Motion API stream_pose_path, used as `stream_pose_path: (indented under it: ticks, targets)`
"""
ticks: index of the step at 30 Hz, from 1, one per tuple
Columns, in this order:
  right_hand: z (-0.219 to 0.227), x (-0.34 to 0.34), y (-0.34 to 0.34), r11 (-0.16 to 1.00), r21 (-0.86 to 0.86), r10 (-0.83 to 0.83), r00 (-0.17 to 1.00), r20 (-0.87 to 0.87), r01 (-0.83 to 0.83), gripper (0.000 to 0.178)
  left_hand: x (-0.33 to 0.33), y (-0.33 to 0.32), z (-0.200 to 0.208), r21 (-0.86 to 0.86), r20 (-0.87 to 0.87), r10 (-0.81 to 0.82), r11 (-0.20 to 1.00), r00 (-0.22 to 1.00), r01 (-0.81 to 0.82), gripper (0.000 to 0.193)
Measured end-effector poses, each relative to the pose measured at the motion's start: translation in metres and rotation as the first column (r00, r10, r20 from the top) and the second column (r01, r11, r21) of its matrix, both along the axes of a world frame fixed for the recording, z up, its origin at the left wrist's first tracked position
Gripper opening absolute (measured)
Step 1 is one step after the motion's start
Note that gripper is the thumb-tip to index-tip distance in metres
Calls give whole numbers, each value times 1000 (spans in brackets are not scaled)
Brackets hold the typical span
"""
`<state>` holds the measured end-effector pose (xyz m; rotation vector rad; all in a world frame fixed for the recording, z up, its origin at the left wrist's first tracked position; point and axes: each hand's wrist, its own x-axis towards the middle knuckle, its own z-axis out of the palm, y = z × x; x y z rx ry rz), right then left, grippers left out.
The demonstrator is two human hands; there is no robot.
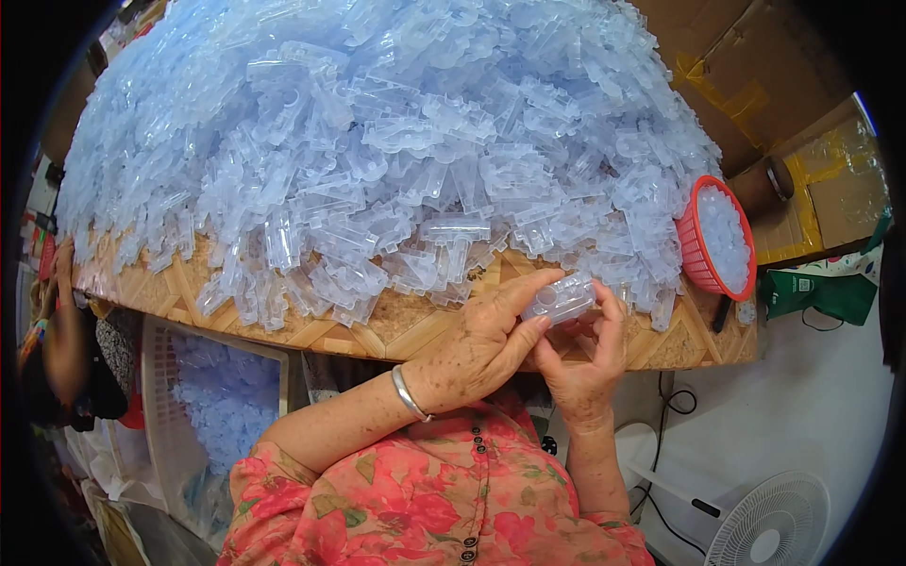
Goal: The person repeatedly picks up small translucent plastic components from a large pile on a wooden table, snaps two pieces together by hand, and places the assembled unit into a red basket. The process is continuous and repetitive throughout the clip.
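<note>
Both the left hand (477, 344) and right hand (585, 363) grasped one small clear plastic clip (559, 300) at the table's five o'clock edge — the huge pale-blue heap of plastic pieces (377, 141) at twelve o'clock seemingly remained unprocessed.

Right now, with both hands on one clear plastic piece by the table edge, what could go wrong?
The heap of pale blue translucent plastic pieces reaches the wooden patterned table edge, so pieces may slide off. The tilted red plastic basket could spill. The clear plastic piece, pinched between left hand and right hand, might drop.
</note>
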<state>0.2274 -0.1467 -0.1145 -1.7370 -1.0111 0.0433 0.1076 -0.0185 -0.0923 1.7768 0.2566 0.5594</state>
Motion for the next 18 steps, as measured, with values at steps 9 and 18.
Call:
stream_pose_path:
  ticks: [9, 18]
  targets:
    - [-2, -3, 5, 996, -59, -50, 970, 237, 65, 81, -2, -5, -3, -335, -29, 19, 942, 999, -28, 38]
    - [0, -2, 4, 999, -53, 4, 961, 276, 11, 84, -5, 0, 8, -662, 45, -156, 735, 987, 147, 45]
